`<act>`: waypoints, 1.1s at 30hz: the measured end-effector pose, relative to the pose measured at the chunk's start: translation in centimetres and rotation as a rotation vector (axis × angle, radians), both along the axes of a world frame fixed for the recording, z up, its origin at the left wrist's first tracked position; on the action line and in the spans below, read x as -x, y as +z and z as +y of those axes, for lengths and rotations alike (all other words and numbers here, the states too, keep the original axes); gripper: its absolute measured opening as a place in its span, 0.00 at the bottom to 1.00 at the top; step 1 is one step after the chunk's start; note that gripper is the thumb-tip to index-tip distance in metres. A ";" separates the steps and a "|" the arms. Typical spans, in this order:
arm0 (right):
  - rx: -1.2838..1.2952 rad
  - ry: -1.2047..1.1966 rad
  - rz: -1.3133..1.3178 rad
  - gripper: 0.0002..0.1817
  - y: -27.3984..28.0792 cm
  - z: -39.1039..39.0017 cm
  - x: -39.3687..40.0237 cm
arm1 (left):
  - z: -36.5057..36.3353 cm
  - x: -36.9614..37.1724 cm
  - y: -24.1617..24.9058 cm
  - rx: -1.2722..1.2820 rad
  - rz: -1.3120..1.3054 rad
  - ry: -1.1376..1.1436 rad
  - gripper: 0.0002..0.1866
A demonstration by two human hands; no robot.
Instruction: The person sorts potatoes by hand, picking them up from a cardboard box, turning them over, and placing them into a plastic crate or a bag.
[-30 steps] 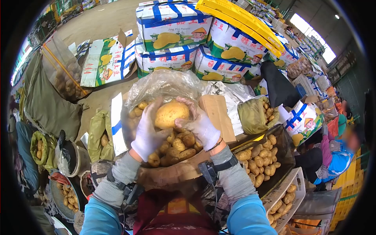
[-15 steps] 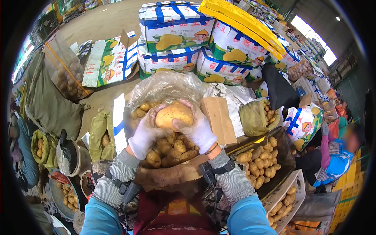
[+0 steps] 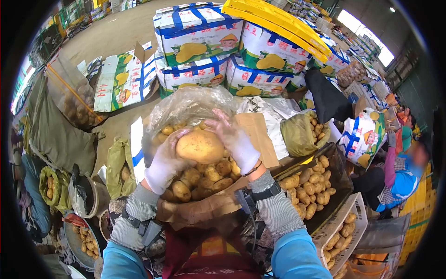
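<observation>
One big potato [image 3: 200, 146] was in the left hand [image 3: 165, 162], up over the open box [image 3: 197, 211]. The left hand had its fingers closed around the near side of it. The right hand [image 3: 237, 144] was open, with its fingers spread out just beside the big potato, and I could not tell if it touched. Lots of smaller potatoes [image 3: 213, 173] were already in the open box, in a heap. Its clear bag [image 3: 190, 100] was wide open at the back, and a brown flap [image 3: 258, 135] stuck out at the side, so that box did not look finished. The big potato was not down in the heap. Behind it, some stacked boxes [image 3: 200, 44] had blue tape [image 3: 176, 21] on them and looked all done. Plenty of potatoes were left on the right, in a dark bin [image 3: 341, 169] and a white crate [image 3: 358, 222]. How full the open box was at the bottom, I could not see.
</observation>
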State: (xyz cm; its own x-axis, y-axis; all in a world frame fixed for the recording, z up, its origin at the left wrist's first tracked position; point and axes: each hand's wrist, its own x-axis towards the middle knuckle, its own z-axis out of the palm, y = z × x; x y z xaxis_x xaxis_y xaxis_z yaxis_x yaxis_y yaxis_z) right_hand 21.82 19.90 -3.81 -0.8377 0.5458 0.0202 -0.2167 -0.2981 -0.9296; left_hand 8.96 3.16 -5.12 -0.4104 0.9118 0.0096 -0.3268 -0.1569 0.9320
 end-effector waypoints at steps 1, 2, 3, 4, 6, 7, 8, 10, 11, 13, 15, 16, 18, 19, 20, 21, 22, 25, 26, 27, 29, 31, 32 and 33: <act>-0.093 0.002 0.017 0.24 -1.3 -0.6 0.4 | 0.0 0.1 -0.1 0.024 0.105 0.006 0.42; -0.143 0.015 -0.020 0.25 -2.3 -0.4 0.6 | 0.0 0.2 -0.3 0.030 0.125 0.010 0.42; -0.194 0.028 -0.056 0.27 -3.2 -0.2 0.8 | 0.1 0.2 -0.4 0.036 0.147 0.010 0.42; -0.203 0.053 -0.149 0.28 -3.7 1.0 0.5 | 0.2 0.1 -0.5 0.042 0.167 0.007 0.42; -0.132 0.057 -0.256 0.31 -2.4 1.7 0.3 | 0.3 -0.2 -0.1 0.023 0.164 0.008 0.43; -0.045 0.036 -0.274 0.33 -1.8 1.7 0.0 | 0.3 -0.2 0.0 0.015 0.163 0.008 0.43; -0.161 0.019 -0.249 0.35 -1.3 1.3 0.0 | 0.2 0.1 0.0 0.037 0.187 0.022 0.42; -0.601 -0.019 -0.153 0.39 -1.0 0.2 -0.1 | 0.2 0.4 -0.1 0.074 0.224 0.051 0.40; -0.925 -0.029 -0.074 0.41 -1.0 -0.4 0.0 | 0.2 0.4 0.0 0.066 0.223 0.078 0.36; -1.098 0.032 -0.199 0.44 -0.8 -1.7 0.4 | 0.2 0.2 0.4 0.058 0.231 0.120 0.30; -1.141 0.018 -0.259 0.46 -1.5 -2.7 0.9 | -0.6 1.7 -0.6 0.161 0.293 0.173 0.25; -0.915 0.099 -0.180 0.45 -1.8 -2.7 1.3 | -0.6 1.8 -1.1 0.207 0.323 0.188 0.24; -0.466 0.194 -0.030 0.44 -2.0 -1.6 0.7 | -0.3 1.6 -0.8 0.215 0.212 0.294 0.18; -0.214 0.166 -0.028 0.42 -1.3 -1.4 -0.1 | 0.1 1.1 0.5 0.142 -0.036 0.276 0.15; 0.042 0.126 -0.009 0.41 0.2 -1.1 -1.5 | -0.1 3.8 -2.6 -0.003 -0.120 0.145 0.16; 0.058 0.089 0.043 0.38 2.3 -0.1 -3.8 | 0.1 3.6 -2.0 0.029 -0.110 0.184 0.17; 0.075 0.050 0.096 0.36 4.1 1.2 -6.4 | 0.3 2.6 -0.9 0.071 -0.120 0.271 0.17; 0.045 -0.183 0.042 0.36 6.7 5.0 -18.1 | -0.7 3.0 -1.9 0.160 0.125 0.234 0.25; -0.014 -0.252 0.018 0.35 7.2 5.8 -22.2 | -0.6 2.7 -1.7 0.166 0.103 0.199 0.27; -0.026 -0.390 -0.023 0.36 6.8 6.1 -25.9 | -0.6 2.5 -1.7 0.214 0.181 0.178 0.27; -0.058 -0.597 -0.114 0.39 4.6 6.4 -32.5 | -0.6 1.8 -1.5 0.282 0.234 0.192 0.29; 0.091 -0.715 -0.413 0.41 -1.4 7.4 -38.5 | -0.3 2.7 -3.2 0.292 0.151 0.204 0.28; 0.133 -0.758 -0.504 0.42 -4.8 7.5 -40.2 | -0.1 2.7 -3.6 0.306 0.149 0.195 0.28; 0.173 -0.799 -0.594 0.44 -7.9 7.3 -41.4 | 0.0 2.8 -4.2 0.319 0.147 0.186 0.28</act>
State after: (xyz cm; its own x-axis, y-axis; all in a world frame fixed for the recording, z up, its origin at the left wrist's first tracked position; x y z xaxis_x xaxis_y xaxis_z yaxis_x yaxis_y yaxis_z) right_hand 63.20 27.17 -11.75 -0.0742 0.9073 -0.4138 0.0721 -0.4090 -0.9097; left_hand 6.12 3.18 -9.32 -0.5845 0.7887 -0.1908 -0.1793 0.1038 0.9783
